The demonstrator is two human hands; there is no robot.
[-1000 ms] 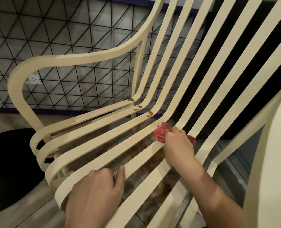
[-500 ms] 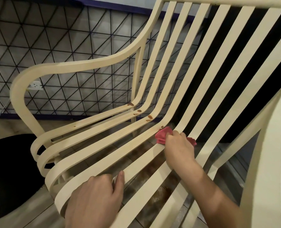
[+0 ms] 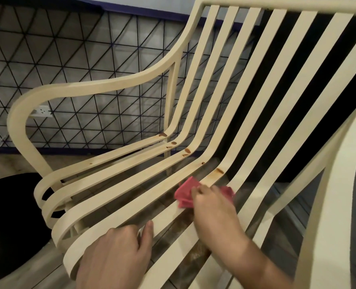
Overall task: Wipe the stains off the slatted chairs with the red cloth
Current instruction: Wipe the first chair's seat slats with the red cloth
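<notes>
Stains (image 3: 220,171), rusty brown, speckle the smooth cream slats of the slatted chair (image 3: 102,88) where the seat curves up into the back. Just below one smear, the right hand (image 3: 212,207) bunches the soft red cloth (image 3: 184,197) under curled fingers, pressing it onto a seat slat. The left hand (image 3: 114,255) wraps the rolled front edge, thumb along a slat, probably to steady the light frame against the rubbing.

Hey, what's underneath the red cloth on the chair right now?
The red cloth lies on a cream seat slat, held there by the right hand. A brown smear shows just beyond it. Any stain beneath the cloth is covered.
</notes>
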